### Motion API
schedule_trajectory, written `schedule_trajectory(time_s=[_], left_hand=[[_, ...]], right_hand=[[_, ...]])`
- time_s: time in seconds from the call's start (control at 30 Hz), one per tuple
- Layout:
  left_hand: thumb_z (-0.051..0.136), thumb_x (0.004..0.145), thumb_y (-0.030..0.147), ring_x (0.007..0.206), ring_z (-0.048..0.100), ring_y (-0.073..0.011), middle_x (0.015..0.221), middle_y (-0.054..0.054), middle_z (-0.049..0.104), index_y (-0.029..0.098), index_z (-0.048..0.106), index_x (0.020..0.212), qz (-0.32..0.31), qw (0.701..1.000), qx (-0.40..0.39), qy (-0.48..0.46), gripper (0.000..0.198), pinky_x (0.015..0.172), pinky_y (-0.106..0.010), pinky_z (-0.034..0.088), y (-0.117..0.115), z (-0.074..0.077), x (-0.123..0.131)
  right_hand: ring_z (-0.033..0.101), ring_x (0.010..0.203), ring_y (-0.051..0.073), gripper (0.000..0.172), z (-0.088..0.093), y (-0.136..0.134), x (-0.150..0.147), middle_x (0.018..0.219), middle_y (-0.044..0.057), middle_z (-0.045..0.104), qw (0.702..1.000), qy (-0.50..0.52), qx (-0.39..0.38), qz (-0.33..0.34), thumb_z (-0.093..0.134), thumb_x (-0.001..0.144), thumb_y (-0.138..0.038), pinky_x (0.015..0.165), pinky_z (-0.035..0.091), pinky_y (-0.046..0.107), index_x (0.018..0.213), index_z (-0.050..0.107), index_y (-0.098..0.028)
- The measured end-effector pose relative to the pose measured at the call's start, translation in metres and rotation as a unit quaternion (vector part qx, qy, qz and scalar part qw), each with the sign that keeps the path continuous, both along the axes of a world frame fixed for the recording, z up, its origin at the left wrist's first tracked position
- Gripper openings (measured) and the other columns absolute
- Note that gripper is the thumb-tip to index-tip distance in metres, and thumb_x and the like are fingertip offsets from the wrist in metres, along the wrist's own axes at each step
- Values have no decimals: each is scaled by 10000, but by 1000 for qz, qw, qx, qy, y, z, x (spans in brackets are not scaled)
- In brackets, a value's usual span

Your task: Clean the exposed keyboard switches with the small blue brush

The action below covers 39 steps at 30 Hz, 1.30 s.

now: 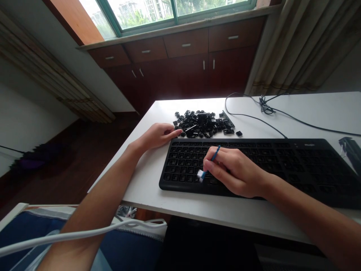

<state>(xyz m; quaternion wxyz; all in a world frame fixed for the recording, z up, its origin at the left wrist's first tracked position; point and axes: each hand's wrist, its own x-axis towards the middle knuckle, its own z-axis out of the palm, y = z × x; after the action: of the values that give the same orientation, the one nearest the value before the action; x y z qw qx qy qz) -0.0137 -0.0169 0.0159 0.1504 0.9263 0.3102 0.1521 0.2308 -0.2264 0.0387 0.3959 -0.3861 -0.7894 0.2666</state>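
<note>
A black keyboard [282, 188] lies on the white table, its keycaps off and rows of square sockets showing at the left. My right hand [237, 171] is closed on a small brush [215, 153] with a thin blue handle. The brush's white, slightly blurred bristles point down at the sockets in the lower left part. My left hand [159, 135] rests on the table at the keyboard's back left corner, thumb stretched out and nothing visible in it. Just beyond its fingertips is a heap of loose black keycaps [200, 122].
A black cable [254, 117] runs from the keyboard's back edge, with a tied bundle [266, 105] behind. A dark object [350, 150] sits at the right. A white cable [84, 235] crosses in front of my left forearm. The table's left edge [122, 148] is near that arm.
</note>
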Motion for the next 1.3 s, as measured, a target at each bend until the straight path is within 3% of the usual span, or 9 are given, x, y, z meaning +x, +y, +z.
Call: schedule_trajectory(time_s=[0.1,0.3,0.5,0.7,0.8,0.93,1.07,1.2,1.3], left_hand=[[525,954,536,535,306,-94,551,43,363,180,397,595,0,1000,-4,2,522,539,-260,271,0,1,0],[533,951,532,539,305,-95,550,43,359,178,395,590,6,1000,-1,6,524,539,-257,262,-1,3,1],[527,953,543,524,300,-92,540,45,355,181,391,586,2,1000,-3,2,534,532,-262,265,-1,2,0],[540,954,524,529,304,-90,550,44,367,175,422,591,-6,1000,0,1,517,527,-254,263,1,1,-1],[540,957,522,539,310,-90,554,46,362,173,416,594,-3,1000,-2,6,518,537,-252,268,1,1,-1],[540,958,520,548,302,-90,559,46,351,172,405,596,0,1000,-3,4,520,545,-253,269,0,1,0],[547,955,515,544,295,-89,555,47,344,173,400,588,-2,1000,-4,1,522,538,-254,267,0,1,-1],[546,956,507,540,289,-90,551,46,344,175,402,584,-6,1000,0,-2,519,535,-258,262,1,1,-1],[545,953,514,543,288,-90,550,48,335,174,394,584,-2,1000,2,1,524,541,-257,262,0,1,0]], right_hand=[[540,655,106,220,2,-1,1,752,3,604,999,22,-20,20,458,1027,-231,630,436,245,857,584,-171],[528,680,109,161,-1,0,1,871,35,621,998,24,39,-36,492,1016,-233,651,438,263,983,628,-153],[469,576,97,292,2,0,0,664,-21,519,997,74,-32,3,459,1038,-287,550,383,254,797,579,-172],[525,675,127,288,-3,2,-1,795,50,611,988,61,90,-105,544,990,-236,589,398,279,709,508,-184],[447,607,106,294,-2,0,-2,716,26,564,994,19,90,-51,549,976,-216,554,356,273,688,506,-174],[474,560,91,305,3,-3,-2,644,2,554,994,66,-55,70,495,1021,-274,533,380,246,780,628,-143],[493,570,88,293,4,-4,1,675,9,573,991,122,-44,18,488,1021,-270,528,381,239,803,631,-137],[358,504,75,337,3,-5,1,569,-32,453,998,66,13,-2,503,991,-219,493,299,256,660,537,-164],[434,506,76,211,1,-4,-4,641,-3,616,998,35,-4,42,583,958,-208,486,347,240,775,668,-149]])
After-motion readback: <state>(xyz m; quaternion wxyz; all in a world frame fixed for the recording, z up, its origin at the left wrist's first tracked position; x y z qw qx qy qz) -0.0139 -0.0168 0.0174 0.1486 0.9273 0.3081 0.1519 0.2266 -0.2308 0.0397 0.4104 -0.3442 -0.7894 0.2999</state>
